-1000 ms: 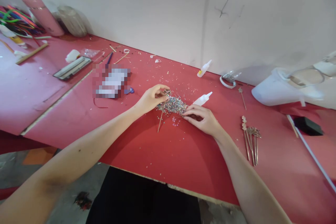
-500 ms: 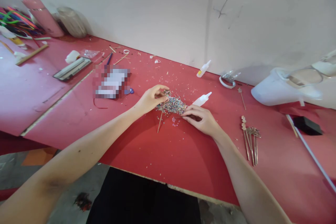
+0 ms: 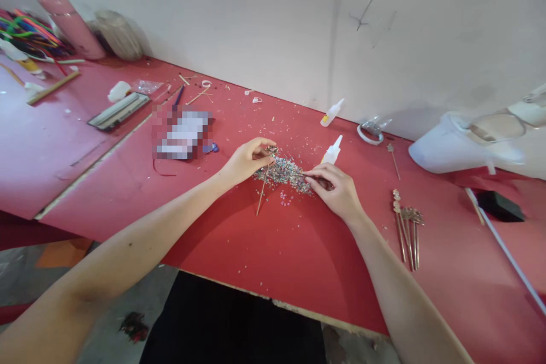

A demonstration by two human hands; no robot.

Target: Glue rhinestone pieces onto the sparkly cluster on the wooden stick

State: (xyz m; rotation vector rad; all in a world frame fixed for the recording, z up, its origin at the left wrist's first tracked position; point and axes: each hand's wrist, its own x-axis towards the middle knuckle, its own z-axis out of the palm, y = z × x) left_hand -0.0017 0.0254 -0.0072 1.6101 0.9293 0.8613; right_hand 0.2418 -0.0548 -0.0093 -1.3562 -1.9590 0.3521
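My left hand (image 3: pixel 248 160) is closed on a hair stick (image 3: pixel 261 192), its thin shaft slanting down toward me and its ornamented head (image 3: pixel 271 149) between thumb and fingers. Beside and under the fingertips lies a heap of small glittering rhinestones (image 3: pixel 285 172) on the red table. My right hand (image 3: pixel 335 186) is pinched at the heap's right end around a thin pointed tool, mostly hidden by the fingers; its exact kind I cannot make out. Just behind that hand a white glue bottle (image 3: pixel 332 151) leans with its nozzle up to the right.
Finished-looking hair sticks (image 3: pixel 408 233) lie to the right, near a white bucket (image 3: pixel 439 145) and a black block (image 3: pixel 500 205). A second glue bottle (image 3: pixel 331 112) and a tape ring (image 3: pixel 370 133) are by the wall. A pixelated flat item (image 3: pixel 184 135) lies left; a pink flask (image 3: pixel 70 25) stands farther back.
My right hand has shifted slightly up and right, its tool tip now at the rhinestones. The nearer glue bottle has turned, its nozzle pointing more upward. My left hand has barely moved.
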